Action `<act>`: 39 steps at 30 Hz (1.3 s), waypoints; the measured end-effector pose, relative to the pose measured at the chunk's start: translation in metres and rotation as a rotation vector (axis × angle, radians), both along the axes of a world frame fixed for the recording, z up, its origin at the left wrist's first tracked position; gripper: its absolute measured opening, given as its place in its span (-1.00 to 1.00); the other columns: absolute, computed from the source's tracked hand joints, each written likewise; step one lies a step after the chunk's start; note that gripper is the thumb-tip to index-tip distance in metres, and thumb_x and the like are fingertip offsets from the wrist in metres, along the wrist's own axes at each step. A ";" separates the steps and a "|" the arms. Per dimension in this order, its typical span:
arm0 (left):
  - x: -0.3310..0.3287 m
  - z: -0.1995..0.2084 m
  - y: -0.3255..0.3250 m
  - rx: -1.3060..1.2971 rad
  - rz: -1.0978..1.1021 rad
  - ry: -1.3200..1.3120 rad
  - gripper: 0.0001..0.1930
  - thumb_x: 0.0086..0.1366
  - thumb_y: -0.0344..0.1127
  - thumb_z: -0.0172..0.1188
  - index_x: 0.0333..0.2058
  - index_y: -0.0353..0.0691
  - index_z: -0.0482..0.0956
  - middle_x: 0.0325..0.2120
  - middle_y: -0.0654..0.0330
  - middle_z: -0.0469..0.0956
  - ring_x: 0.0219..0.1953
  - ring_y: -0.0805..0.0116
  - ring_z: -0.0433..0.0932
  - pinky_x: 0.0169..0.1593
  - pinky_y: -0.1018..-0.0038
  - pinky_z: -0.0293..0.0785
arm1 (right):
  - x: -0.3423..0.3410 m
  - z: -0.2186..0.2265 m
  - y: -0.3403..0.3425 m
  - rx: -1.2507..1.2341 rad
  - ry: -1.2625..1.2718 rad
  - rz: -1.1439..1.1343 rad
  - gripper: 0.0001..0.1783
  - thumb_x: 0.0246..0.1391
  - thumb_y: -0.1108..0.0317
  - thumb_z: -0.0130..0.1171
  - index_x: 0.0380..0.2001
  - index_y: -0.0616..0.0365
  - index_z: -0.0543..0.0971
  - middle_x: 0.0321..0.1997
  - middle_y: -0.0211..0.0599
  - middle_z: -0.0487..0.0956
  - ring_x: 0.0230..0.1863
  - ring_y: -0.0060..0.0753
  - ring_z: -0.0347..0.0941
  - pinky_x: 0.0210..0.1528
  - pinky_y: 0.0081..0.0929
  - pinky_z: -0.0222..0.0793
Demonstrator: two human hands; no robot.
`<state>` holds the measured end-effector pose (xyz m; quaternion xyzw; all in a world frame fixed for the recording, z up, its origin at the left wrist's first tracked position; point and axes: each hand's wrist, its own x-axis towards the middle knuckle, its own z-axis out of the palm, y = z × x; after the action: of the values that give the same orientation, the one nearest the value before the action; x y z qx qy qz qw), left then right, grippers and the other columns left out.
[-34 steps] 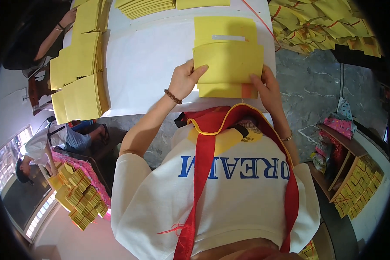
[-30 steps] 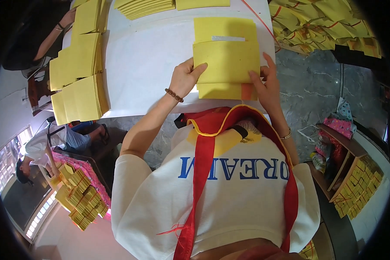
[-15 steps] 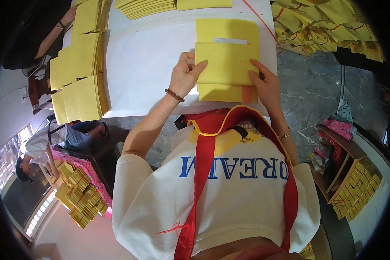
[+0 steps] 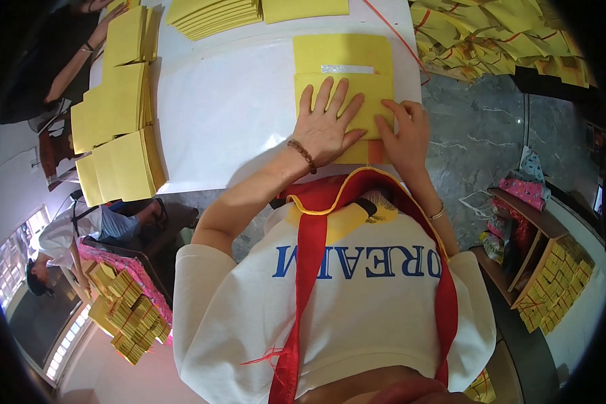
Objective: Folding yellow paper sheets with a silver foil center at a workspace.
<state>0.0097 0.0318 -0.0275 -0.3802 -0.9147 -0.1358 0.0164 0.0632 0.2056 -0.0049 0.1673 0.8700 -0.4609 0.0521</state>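
A folded yellow paper sheet (image 4: 374,91) lies on top of another yellow sheet (image 4: 342,52) at the right side of the white table. Between the folded edge and the upper part shows a narrow silvery strip (image 4: 347,69). An orange patch (image 4: 375,152) is visible at the near edge. My left hand (image 4: 324,126) rests flat on the folded paper, fingers spread. At the paper's right edge is my right hand (image 4: 408,137), its thumb and forefinger bent, apart and touching the sheet.
Stacks of yellow paper (image 4: 129,165) line the left of the white table (image 4: 215,101); more stacks (image 4: 212,15) stand at its far side. Another person's hand (image 4: 106,28) is at the far left. A red cord (image 4: 400,42) crosses the right corner. Yellow bundles (image 4: 498,30) are piled beyond it.
My left hand has moved from gripping the sheet's left edge to lying flat on it. My right hand has loosened at the right edge. The view has shifted slightly.
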 end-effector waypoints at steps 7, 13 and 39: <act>-0.004 0.003 0.001 -0.090 -0.049 -0.029 -0.41 0.11 -0.11 0.05 0.12 -0.16 0.23 0.18 0.02 0.11 0.24 -0.02 0.00 0.20 -0.02 -0.14 | -0.001 -0.020 -0.018 0.603 0.461 0.464 -0.43 0.05 0.10 0.00 0.14 0.00 0.27 0.26 -0.23 0.15 0.29 -0.25 0.02 0.19 0.23 -0.28; -0.009 -0.005 -0.025 0.604 -0.065 -0.234 -0.46 0.03 -0.26 0.14 0.02 -0.25 0.28 0.11 -0.01 0.16 0.17 0.01 0.10 0.18 0.15 -0.02 | -0.004 -0.026 -0.029 0.681 0.279 0.463 -0.39 0.08 0.09 -0.06 0.17 0.12 0.20 0.32 -0.20 0.06 0.33 -0.24 -0.06 0.20 0.28 -0.32; -0.208 -0.001 -0.002 0.358 0.140 0.411 -0.43 -0.06 -0.51 0.13 0.03 -0.09 0.35 -0.11 0.20 0.38 -0.14 0.17 0.34 -0.11 0.31 0.27 | 0.000 -0.059 0.049 -0.640 0.208 -0.468 -0.72 0.16 0.36 -0.02 -0.08 0.21 0.43 -0.20 -0.38 0.48 -0.10 -0.54 0.37 0.01 -0.58 0.22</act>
<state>-0.1985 0.0298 -0.0286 -0.3268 -0.8778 -0.2137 0.2776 0.0635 0.2545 -0.0638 0.2887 0.6219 -0.7220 -0.0929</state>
